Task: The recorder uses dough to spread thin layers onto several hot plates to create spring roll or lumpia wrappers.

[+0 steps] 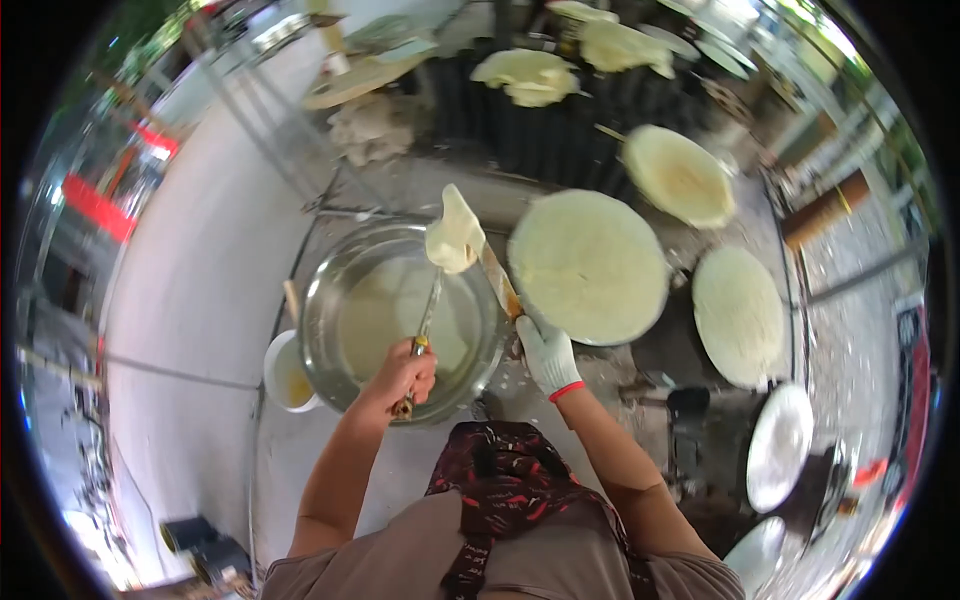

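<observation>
My bare left hand [409, 375] is closed around the handle of a long metal tool [431, 307] above a wide steel basin [311, 300] of pale batter [375, 315]. In my right hand [547, 356], in a white knit glove with a red cuff, is a flat scraper or spatula [499, 281]. A lump of pale dough or thick batter [455, 232] hangs at the far ends of both tools, over the basin's far rim. Right of the gloved hand lies a large round griddle covered with a pale flatbread [592, 266].
More round plates with pale sheets [679, 176] [739, 315] curve along the right, with a bare metal plate [780, 448] nearer. Thin flatbreads [529, 77] lie on dark corrugated material at the back. A white bucket [285, 371] touches the basin's left side. Metal frame bars cross at left.
</observation>
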Tool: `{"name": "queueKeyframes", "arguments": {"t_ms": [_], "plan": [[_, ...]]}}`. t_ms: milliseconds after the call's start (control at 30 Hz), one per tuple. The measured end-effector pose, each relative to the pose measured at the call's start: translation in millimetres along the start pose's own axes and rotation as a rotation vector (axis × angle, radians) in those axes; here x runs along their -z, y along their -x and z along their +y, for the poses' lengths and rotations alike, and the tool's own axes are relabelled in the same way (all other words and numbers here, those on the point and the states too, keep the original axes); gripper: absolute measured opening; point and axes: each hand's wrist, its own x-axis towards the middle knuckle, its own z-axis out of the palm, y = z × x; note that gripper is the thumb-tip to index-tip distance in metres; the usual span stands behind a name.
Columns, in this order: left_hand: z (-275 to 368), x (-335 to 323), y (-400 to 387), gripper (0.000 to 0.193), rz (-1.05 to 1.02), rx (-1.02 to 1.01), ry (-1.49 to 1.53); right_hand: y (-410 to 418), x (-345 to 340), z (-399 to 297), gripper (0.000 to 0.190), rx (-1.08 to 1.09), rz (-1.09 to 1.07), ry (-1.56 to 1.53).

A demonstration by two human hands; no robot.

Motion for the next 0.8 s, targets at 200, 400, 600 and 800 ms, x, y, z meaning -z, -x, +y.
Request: {"name": "queueKeyframes", "arguments": {"t_ms": [200,400,600,800], "plan": [[-62,-169,-3,0.015,-0.675,0.535,0.444,172,157,82,0.040,0.042,0.367,0.530],[-166,-350,26,0.016,-0.772,0.902,0.256,475,279,181,0.040,-0.300,0.500,0.597],[-274,-501,90,0.004,-1.039,0.916,-0.407,604,270,189,0.038,-0.592,0.752,0.051],[-340,-651,172,0.010,-1.527,1.036,-0.667,649,284,217,0.038,-0.386,1.528,-0.342]]}}
